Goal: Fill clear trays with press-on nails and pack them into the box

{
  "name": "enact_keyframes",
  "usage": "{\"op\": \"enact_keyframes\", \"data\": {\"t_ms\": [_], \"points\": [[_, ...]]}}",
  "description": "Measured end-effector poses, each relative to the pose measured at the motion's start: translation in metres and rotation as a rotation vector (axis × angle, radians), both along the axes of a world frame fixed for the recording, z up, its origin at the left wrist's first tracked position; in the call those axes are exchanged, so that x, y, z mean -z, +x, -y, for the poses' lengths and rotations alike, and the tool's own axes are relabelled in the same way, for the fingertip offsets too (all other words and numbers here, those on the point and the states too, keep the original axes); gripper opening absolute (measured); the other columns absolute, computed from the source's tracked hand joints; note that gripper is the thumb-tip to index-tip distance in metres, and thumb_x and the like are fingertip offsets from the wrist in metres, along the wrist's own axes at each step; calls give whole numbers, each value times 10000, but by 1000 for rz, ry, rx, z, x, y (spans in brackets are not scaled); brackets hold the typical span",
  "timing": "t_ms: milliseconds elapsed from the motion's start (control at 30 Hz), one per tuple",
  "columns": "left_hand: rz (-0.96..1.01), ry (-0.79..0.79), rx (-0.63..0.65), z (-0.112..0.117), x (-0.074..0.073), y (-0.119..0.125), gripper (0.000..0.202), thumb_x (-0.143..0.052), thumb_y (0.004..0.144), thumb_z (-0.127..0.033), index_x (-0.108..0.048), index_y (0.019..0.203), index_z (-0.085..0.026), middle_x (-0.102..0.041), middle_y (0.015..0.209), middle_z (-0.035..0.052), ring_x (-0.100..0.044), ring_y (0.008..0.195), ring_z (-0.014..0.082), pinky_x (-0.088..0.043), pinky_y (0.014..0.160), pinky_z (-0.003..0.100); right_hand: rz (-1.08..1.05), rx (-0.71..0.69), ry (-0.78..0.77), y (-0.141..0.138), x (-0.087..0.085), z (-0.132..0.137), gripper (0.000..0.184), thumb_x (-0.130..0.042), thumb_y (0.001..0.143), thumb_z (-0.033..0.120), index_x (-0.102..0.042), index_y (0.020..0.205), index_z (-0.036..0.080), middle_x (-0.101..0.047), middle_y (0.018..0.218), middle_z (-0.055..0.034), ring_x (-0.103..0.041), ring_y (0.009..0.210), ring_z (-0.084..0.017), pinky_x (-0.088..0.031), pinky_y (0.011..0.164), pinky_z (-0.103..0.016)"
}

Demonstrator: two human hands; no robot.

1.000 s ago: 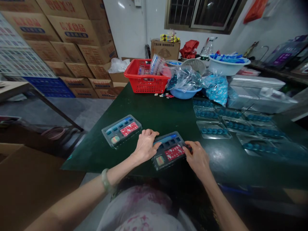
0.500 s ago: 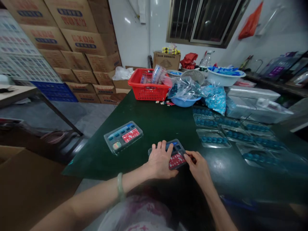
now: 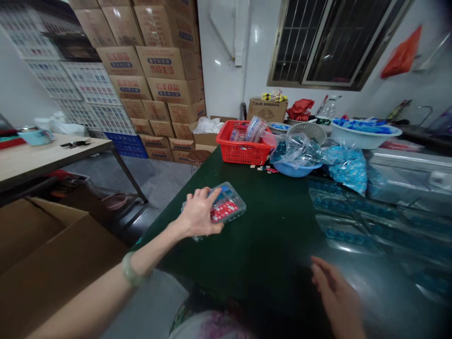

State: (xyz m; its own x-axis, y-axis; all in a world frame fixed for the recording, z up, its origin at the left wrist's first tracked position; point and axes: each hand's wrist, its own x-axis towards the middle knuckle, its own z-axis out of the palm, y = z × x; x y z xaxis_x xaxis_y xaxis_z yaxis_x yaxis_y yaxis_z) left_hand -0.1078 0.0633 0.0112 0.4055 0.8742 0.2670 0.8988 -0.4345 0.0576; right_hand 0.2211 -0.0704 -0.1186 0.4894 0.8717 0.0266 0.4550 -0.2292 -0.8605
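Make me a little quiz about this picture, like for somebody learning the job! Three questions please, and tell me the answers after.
1. What is the left hand touching?
A) a water bottle
B) a clear plastic pack
C) an orange bag
2. True or false: the red basket stands on the floor.
3. Which wrist wears the pale green bracelet?

Key:
1. B.
2. False; the red basket stands on the green table.
3. The left.
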Motion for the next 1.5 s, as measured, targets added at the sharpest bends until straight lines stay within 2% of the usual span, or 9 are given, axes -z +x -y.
{"op": "enact_keyframes", "data": {"t_ms": [200,500,800,1033,1133,1233,1300,1400,1500], "points": [[-83,-29,-84,-29,-4,-37,861,-587,587,-504,-288,1351,-241,-427,1204,154,-407,1058,349,-324,823,449,-2,5,-7,-4,-7,-1,451,-525,736,558,-621,1020,221,-676,862,-70,-644,710,-222,-532,590,-296],[-77,-73,-70,-38,14,-41,834,-583,594,-491,-326,1335,-210,-430,1212,167,-407,1059,356,-331,818,460,17,28,-43,-2,-1,-1,440,-522,730,562,-621,1008,236,-673,777,-45,-641,688,-208,-531,585,-272],[-137,-166,-48,-46,45,-32,965,-633,524,-579,-303,1355,-215,-418,1221,182,-407,1052,365,-329,812,448,3,19,-45,-5,-7,1,399,-532,750,531,-620,1000,234,-671,809,-45,-642,690,-202,-532,605,-261],[-210,-175,-76,-50,54,-38,1011,-623,531,-616,-280,1375,-177,-366,1297,233,-380,1116,404,-318,836,512,-28,-38,101,-4,-7,-2,337,-498,823,451,-595,1022,196,-648,790,-44,-610,617,-160,-509,531,-235],[-266,-51,-44,-62,58,-42,916,-595,594,-623,-319,1358,-201,-316,1357,232,-260,1239,430,-300,856,571,150,6,252,18,-15,-7,297,-445,867,385,-579,1041,185,-624,927,-78,-614,758,-176,-509,591,-251],[-193,70,-7,-80,52,-30,769,-527,682,-620,-352,1333,-250,-316,1388,164,-249,1263,417,-343,835,578,527,137,340,53,-17,-15,297,-422,876,333,-565,1083,175,-565,1069,-114,-561,957,-220,-489,767,-336],[-101,80,41,-89,44,-10,695,-496,719,-604,-385,1306,-250,-358,1372,121,-317,1240,371,-372,853,538,765,181,288,76,-13,-21,314,-417,873,310,-559,1107,157,-538,1113,-136,-525,1016,-251,-459,825,-389],[24,0,180,-99,35,31,621,-505,728,-572,-460,1250,-237,-415,1336,99,-398,1198,307,-378,909,465,975,132,152,96,-4,-34,305,-411,867,261,-563,1118,178,-523,1147,-136,-523,988,-266,-462,753,-386],[110,-127,332,-106,31,72,541,-523,747,-508,-508,1213,-232,-452,1309,96,-420,1193,270,-359,962,426,1025,62,149,99,4,-45,242,-430,846,208,-618,996,241,-584,1034,-82,-541,905,-244,-445,674,-342]]}}
